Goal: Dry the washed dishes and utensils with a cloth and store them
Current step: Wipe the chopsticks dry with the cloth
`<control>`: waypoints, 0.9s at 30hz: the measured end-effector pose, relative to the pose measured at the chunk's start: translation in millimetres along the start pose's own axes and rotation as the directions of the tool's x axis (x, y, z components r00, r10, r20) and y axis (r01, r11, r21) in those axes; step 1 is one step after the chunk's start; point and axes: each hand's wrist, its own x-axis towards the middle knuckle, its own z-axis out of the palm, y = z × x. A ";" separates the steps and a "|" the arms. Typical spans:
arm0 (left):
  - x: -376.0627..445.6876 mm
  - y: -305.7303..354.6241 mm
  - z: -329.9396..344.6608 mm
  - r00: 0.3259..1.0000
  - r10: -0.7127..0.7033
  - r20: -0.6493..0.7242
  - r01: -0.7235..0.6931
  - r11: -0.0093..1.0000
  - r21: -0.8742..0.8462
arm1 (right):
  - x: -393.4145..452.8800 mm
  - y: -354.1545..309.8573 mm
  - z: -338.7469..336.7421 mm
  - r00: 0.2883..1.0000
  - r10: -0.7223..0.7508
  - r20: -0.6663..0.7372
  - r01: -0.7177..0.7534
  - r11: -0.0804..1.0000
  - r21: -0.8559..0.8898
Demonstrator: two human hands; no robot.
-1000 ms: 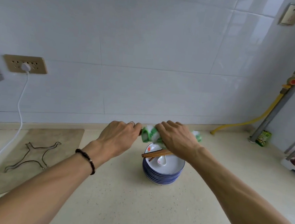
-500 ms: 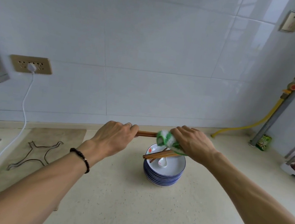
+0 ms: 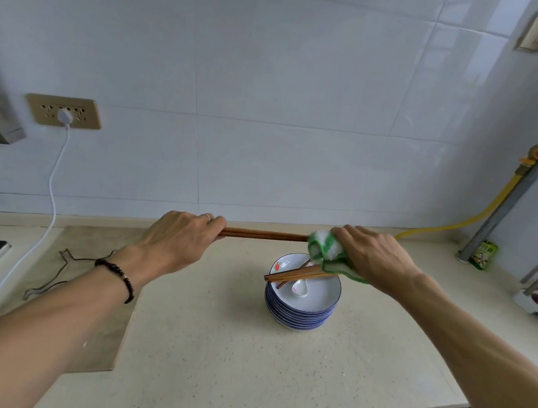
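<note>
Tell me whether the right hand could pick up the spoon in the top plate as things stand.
Probably not yet: the right hand grips the cloth around the chopsticks. The spoon lies uncovered just below.

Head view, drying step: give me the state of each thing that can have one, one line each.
left hand: grips one end of the held chopsticks.
right hand: grips the cloth around their other end.
held chopsticks: level, above the counter.
cloth: bunched, wrapped on the chopstick tips.
plate stack: stacked on the counter.
loose chopsticks: lying across the top plate.
spoon: lying in the top plate.
plug: in the wall socket.
</note>
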 end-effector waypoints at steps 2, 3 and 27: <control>-9.7 -10.0 2.3 0.991 -0.101 0.090 0.100 0.995 0.014 | -9.9 9.3 -3.1 0.982 0.187 0.017 -0.187 0.980 0.063; -11.0 -7.9 1.2 0.971 -0.137 0.196 0.141 0.990 -0.007 | -9.1 7.2 -2.1 0.949 0.311 0.054 -0.316 0.943 0.110; -34.7 118.6 -38.7 0.930 -0.092 0.357 0.369 0.218 -0.904 | 39.7 -138.2 -31.8 0.191 0.751 0.632 0.086 -0.655 0.751</control>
